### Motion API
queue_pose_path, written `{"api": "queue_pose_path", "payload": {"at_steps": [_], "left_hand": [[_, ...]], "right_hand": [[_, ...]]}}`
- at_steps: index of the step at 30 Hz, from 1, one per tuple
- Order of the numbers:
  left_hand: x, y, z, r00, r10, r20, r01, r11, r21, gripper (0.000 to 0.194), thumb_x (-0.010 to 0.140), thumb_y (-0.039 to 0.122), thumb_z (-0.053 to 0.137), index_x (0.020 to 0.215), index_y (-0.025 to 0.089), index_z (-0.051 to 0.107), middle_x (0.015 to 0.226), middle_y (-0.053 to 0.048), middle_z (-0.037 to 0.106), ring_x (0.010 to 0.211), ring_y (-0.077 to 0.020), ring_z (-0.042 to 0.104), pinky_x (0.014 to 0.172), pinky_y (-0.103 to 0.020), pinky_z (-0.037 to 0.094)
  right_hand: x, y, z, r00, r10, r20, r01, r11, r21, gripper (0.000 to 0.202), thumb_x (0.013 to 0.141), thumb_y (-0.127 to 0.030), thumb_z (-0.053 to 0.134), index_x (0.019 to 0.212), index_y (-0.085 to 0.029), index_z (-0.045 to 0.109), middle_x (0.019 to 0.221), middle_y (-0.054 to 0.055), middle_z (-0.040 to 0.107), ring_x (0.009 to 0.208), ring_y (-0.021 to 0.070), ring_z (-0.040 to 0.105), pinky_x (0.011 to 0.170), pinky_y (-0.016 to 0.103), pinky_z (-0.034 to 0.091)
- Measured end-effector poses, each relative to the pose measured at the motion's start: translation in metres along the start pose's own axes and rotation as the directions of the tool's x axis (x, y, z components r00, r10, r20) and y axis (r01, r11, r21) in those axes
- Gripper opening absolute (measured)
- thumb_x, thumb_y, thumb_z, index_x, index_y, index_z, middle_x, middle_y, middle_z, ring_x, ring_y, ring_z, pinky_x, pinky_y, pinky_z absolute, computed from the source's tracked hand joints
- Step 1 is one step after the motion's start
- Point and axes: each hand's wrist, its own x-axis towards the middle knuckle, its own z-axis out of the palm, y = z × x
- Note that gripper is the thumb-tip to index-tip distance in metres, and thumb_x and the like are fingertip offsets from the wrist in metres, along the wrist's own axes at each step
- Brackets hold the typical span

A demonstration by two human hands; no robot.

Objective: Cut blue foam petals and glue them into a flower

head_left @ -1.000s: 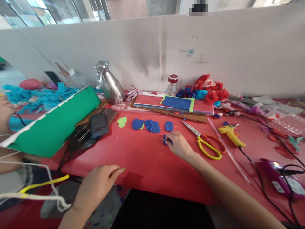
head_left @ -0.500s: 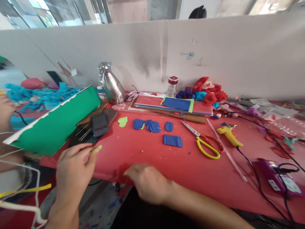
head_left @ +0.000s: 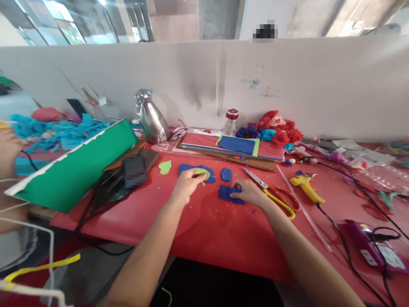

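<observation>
On the red table (head_left: 204, 221) my left hand (head_left: 185, 185) pinches a small light-green paper piece (head_left: 202, 172) over a cluster of blue paper petals (head_left: 191, 169). My right hand (head_left: 251, 192) rests its fingers on a folded blue paper rectangle (head_left: 227, 193). A single blue petal (head_left: 226, 174) lies just behind that rectangle. A light-green leaf cutout (head_left: 165, 166) sits to the left of the petals.
Yellow-handled scissors (head_left: 275, 196) and a yellow glue gun (head_left: 305, 185) lie to the right. Behind are stacked paper sheets (head_left: 236, 147), a jar (head_left: 230, 121), paper flowers (head_left: 275, 128) and a metal jug (head_left: 151, 117). A green sheet (head_left: 73, 170) tilts at left; a purple device (head_left: 373, 243) with cables at right.
Both hands came up from the table's near edge. The left hand carried the green piece to the blue petals; the right hand returned to the blue rectangle.
</observation>
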Motion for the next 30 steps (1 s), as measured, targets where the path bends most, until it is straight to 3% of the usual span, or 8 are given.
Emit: {"api": "queue_pose_path", "payload": {"at_steps": [4, 8, 13, 16, 20, 25, 30], "left_hand": [[0.035, -0.005, 0.039, 0.997, -0.016, 0.071, 0.019, 0.999, -0.047, 0.012, 0.066, 0.026, 0.066, 0.069, 0.016, 0.060, 0.060, 0.002, 0.058, 0.052, -0.0086, 0.048, 0.055, -0.023, 0.037], [0.049, -0.013, 0.062, 0.984, 0.028, 0.178, -0.001, 0.988, -0.154, 0.018, 0.067, 0.033, 0.066, 0.067, 0.016, 0.059, 0.057, 0.003, 0.055, 0.053, -0.0085, 0.047, 0.058, -0.022, 0.038], [0.049, -0.026, 0.058, 0.982, 0.022, 0.187, 0.015, 0.981, -0.195, 0.023, 0.062, 0.034, 0.071, 0.069, 0.015, 0.062, 0.060, 0.003, 0.057, 0.058, -0.0087, 0.048, 0.062, -0.023, 0.040], [0.043, -0.027, 0.053, 0.972, -0.012, 0.236, 0.051, 0.986, -0.160, 0.024, 0.056, 0.029, 0.076, 0.070, 0.015, 0.063, 0.062, 0.003, 0.058, 0.060, -0.0095, 0.051, 0.065, -0.025, 0.042], [0.035, -0.021, 0.056, 0.968, 0.025, 0.250, -0.024, 1.000, -0.005, 0.014, 0.065, 0.030, 0.071, 0.068, 0.016, 0.068, 0.068, 0.000, 0.066, 0.068, -0.0143, 0.058, 0.073, -0.029, 0.044], [0.035, -0.024, 0.060, 0.952, 0.160, 0.260, -0.203, 0.968, 0.145, 0.011, 0.071, 0.027, 0.066, 0.074, 0.019, 0.073, 0.078, -0.003, 0.070, 0.077, -0.0186, 0.061, 0.078, -0.032, 0.045], [0.037, -0.030, 0.060, 0.957, 0.153, 0.246, -0.205, 0.957, 0.203, 0.009, 0.066, 0.023, 0.070, 0.074, 0.019, 0.070, 0.073, -0.002, 0.067, 0.072, -0.0166, 0.060, 0.073, -0.029, 0.046]], "right_hand": [[-0.007, 0.000, 0.006, 0.994, -0.063, -0.090, 0.074, 0.990, 0.121, 0.007, 0.070, -0.021, 0.064, 0.075, -0.019, 0.059, 0.079, 0.003, 0.066, 0.076, 0.0190, 0.060, 0.069, 0.030, 0.042], [-0.006, 0.010, 0.006, 0.980, 0.037, -0.198, 0.067, 0.867, 0.494, 0.011, 0.072, -0.030, 0.057, 0.071, -0.022, 0.051, 0.063, -0.002, 0.060, 0.057, 0.0158, 0.055, 0.055, 0.027, 0.040], [-0.004, 0.017, -0.001, 0.939, 0.285, -0.193, -0.002, 0.565, 0.825, 0.026, 0.066, -0.040, 0.064, 0.082, -0.021, 0.055, 0.072, 0.001, 0.069, 0.063, 0.0173, 0.062, 0.059, 0.029, 0.046], [-0.007, 0.014, -0.006, 0.935, 0.318, -0.159, -0.017, 0.486, 0.874, 0.032, 0.065, -0.041, 0.066, 0.088, -0.020, 0.060, 0.079, 0.003, 0.072, 0.069, 0.0182, 0.065, 0.062, 0.030, 0.049], [-0.012, 0.009, -0.010, 0.946, 0.286, -0.151, -0.006, 0.482, 0.876, 0.030, 0.067, -0.039, 0.066, 0.090, -0.019, 0.063, 0.083, 0.004, 0.073, 0.072, 0.0182, 0.067, 0.066, 0.030, 0.051], [-0.012, 0.004, -0.010, 0.963, 0.212, -0.169, 0.031, 0.534, 0.845, 0.029, 0.069, -0.036, 0.065, 0.092, -0.019, 0.063, 0.083, 0.004, 0.073, 0.077, 0.0188, 0.068, 0.072, 0.031, 0.051], [-0.014, 0.003, -0.012, 0.963, 0.194, -0.187, 0.049, 0.558, 0.829, 0.025, 0.072, -0.037, 0.063, 0.091, -0.020, 0.063, 0.090, 0.006, 0.073, 0.083, 0.0202, 0.068, 0.074, 0.032, 0.051]]}}
